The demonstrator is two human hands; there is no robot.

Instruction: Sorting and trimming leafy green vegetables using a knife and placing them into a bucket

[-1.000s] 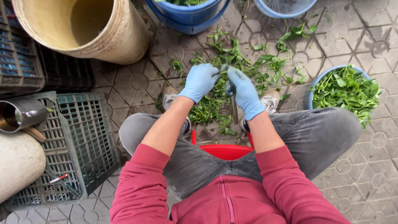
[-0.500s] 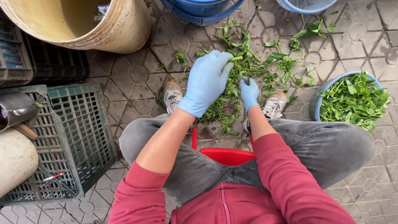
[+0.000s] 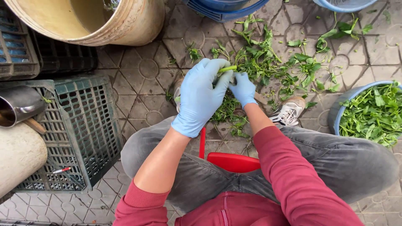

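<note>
Both my hands wear light blue gloves. My left hand (image 3: 203,96) is raised over my knees and pinches a short green stem (image 3: 227,68) at its fingertips. My right hand (image 3: 243,88) meets it from the other side and grips the same stem. Below the hands lies a pile of green leafy trimmings (image 3: 268,62) spread over the paving, between my two white sneakers (image 3: 289,111). I sit on a low red stool (image 3: 232,161), in grey trousers and a red top.
A blue bowl (image 3: 337,115) full of picked green leaves stands at the right. A big beige bucket (image 3: 134,25) is at the top left, blue tubs (image 3: 226,10) at the top. A green plastic crate (image 3: 79,129) and a metal pot (image 3: 19,104) are at the left.
My left hand rose from the pile, then came back toward my right hand. Both hands now meet on one green stem. The camera has moved closer.
</note>
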